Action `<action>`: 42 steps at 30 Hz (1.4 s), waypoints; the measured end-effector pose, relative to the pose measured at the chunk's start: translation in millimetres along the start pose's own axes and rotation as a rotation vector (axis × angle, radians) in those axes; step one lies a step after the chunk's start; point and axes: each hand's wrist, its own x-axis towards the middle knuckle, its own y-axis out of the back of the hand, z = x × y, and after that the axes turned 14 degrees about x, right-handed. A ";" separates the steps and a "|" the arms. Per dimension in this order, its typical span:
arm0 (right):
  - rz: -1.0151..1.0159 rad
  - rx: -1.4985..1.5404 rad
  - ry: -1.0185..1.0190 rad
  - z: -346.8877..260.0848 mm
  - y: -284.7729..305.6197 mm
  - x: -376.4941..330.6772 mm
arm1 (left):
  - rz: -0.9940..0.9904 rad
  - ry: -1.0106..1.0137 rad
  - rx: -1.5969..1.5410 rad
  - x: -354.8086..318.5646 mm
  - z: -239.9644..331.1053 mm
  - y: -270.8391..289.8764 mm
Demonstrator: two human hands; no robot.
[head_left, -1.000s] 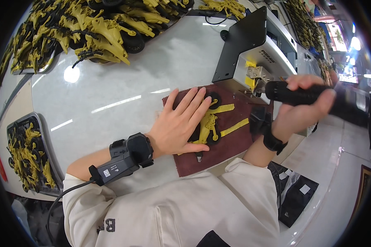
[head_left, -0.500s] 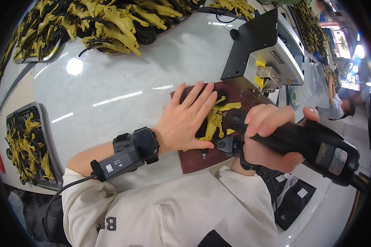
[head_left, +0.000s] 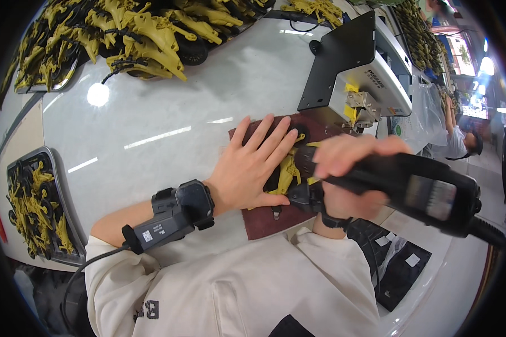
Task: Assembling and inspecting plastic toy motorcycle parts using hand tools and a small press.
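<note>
- The left hand is lying flat and open, fingers spread, pressing down on a yellow and black plastic part and gripping nothing.
- That part is resting on a dark red mat, which is lying on the white tabletop just in front of the person's chest.
- The right hand is clenching around the body of a black power tool, a thick handheld driver.
- The tool is lying nearly level, its front end pointing left at the yellow part, close to the left fingertips; its cable end is reaching toward the right edge.
- A black band with a small device is sitting on the left wrist, a cable trailing from it.
- Behind the mat, a black and white machine with a metal fitting is standing on the tabletop.
- A heap of similar yellow parts is lying at the far side, well apart from the hands.
- A grey tray of more yellow parts is sitting at the person's left.
</note>
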 end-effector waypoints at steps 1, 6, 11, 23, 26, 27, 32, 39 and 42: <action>0.085 -0.061 0.024 -11.3 -1.0 3.4 | 0.005 -0.001 0.004 0.6 0.3 -1.2; 0.336 -0.494 0.357 -62.5 17.4 46.5 | 0.010 -0.016 0.020 1.9 0.8 -0.5; 0.480 -0.536 0.279 -53.0 39.9 60.4 | 0.003 -0.025 0.019 2.5 0.8 0.6; 0.137 -0.210 0.155 -24.1 -1.9 13.6 | 0.043 -0.013 0.009 -1.1 0.0 -1.6; 0.270 -0.306 0.120 -16.5 -2.4 19.6 | 0.035 -0.009 -0.004 -0.1 -1.1 -0.7; 0.298 -0.335 0.119 -14.7 -1.0 20.8 | 0.036 -0.006 -0.005 0.0 -0.8 -1.3; 0.360 -0.367 0.071 -5.8 11.3 21.6 | 0.035 -0.010 -0.022 2.1 1.2 -1.6; 0.352 -0.267 0.159 -8.9 19.3 17.6 | 0.003 0.001 -0.035 1.0 -2.7 -2.4; 0.326 -0.253 0.196 -9.0 16.5 17.7 | -0.001 -0.008 -0.047 2.7 -2.0 -2.6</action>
